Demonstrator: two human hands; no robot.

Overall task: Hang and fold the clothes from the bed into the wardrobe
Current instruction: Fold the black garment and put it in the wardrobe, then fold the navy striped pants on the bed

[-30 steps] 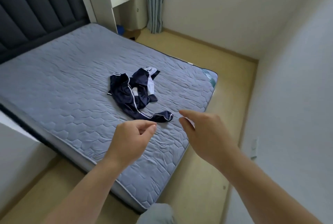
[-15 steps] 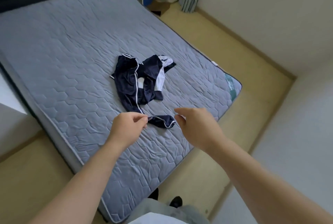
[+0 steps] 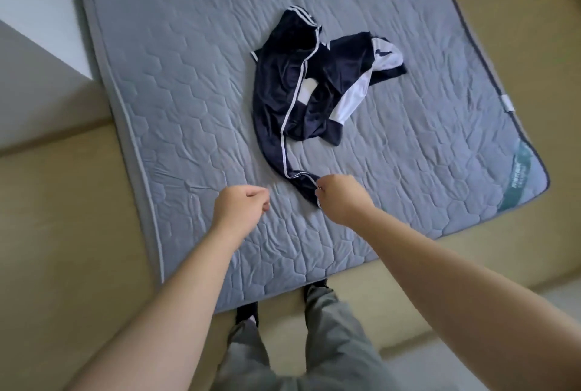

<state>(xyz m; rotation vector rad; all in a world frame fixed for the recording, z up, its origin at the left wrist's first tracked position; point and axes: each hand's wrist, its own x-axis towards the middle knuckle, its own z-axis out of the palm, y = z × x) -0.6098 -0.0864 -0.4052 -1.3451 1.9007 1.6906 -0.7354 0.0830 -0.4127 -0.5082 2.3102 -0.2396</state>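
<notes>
A crumpled navy garment (image 3: 292, 98) with white stripes and white panels lies in the middle of the grey quilted mattress (image 3: 176, 82). One long striped end trails toward me. My right hand (image 3: 341, 198) pinches the tip of that end near the mattress's near edge. My left hand (image 3: 242, 206) hovers over the mattress just left of it, fingers curled, holding nothing. No wardrobe is in view.
The mattress edge (image 3: 138, 154) runs diagonally at left, with tan floor (image 3: 63, 217) beside it and a white surface (image 3: 34, 3) at top left. My legs and feet (image 3: 311, 321) stand at the bed's near edge.
The view tilted down toward the bed as I came closer. My right hand reached the garment's trailing end and took hold of it. My left hand moved left, away from the garment.
</notes>
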